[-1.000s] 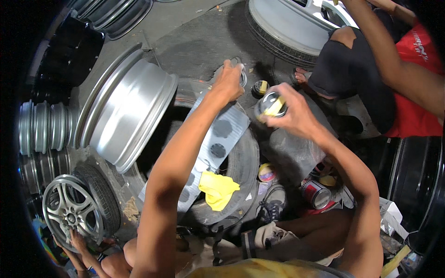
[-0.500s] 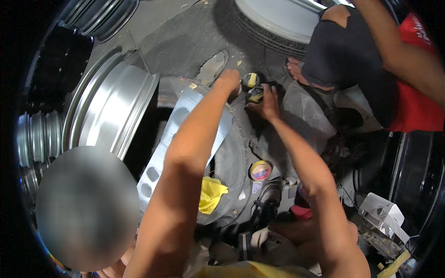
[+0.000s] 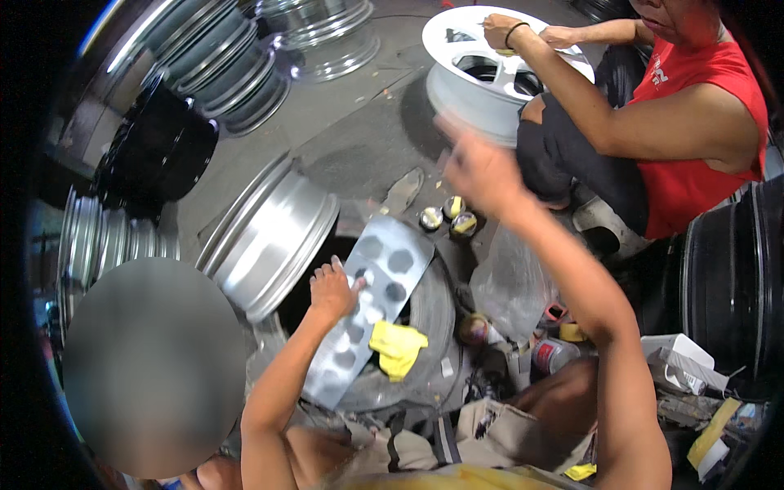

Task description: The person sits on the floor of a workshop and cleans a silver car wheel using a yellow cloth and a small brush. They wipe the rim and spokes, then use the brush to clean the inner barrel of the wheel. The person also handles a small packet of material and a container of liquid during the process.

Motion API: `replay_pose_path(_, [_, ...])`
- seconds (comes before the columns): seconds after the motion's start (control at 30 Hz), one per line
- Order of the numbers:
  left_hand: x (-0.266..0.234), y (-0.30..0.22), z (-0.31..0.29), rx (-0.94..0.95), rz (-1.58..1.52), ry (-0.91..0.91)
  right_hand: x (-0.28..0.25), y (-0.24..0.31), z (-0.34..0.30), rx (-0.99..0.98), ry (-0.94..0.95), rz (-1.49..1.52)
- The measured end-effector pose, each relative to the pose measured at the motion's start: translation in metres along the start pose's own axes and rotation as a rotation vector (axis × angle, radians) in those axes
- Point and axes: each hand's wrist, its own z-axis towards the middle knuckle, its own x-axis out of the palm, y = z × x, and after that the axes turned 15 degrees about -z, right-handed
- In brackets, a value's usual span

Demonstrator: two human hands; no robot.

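Left hand (image 3: pixel 332 291) at spotted panel (image 3: pixel 371 309) | right hand (image 3: pixel 483 173) outstretched | cans (image 3: pixel 463 224): contents hidden

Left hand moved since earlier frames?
Yes: left hand went from beyond the far edge of the tire, back leftward toward the wearer, to the left edge of the spotted panel.

I see left hand (image 3: pixel 332 290) on spotted silver panel (image 3: pixel 367 314) lying across tire (image 3: pixel 439 327), yellow cloth (image 3: pixel 398 349) at its edge; right hand (image 3: pixel 483 175) raised, blurred; three small containers (image 3: pixel 462 224) on floor; red-topped co-worker (image 3: pixel 694 155) at white wheel (image 3: pixel 461 102)
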Motion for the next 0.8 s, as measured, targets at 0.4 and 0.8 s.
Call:
replay_pose_path(0.4, [-0.050, 0.028, -0.088, 0.526, -0.504, -0.561, -0.035, 0.005, -0.051, 0.070, 1.069, -0.116])
replay_pose_path(0.8, [-0.222, 0.019, -0.255, 0.652, -0.709, -1.375, 0.116, 0.075, -0.205, -0.476, 0.575, -0.203])
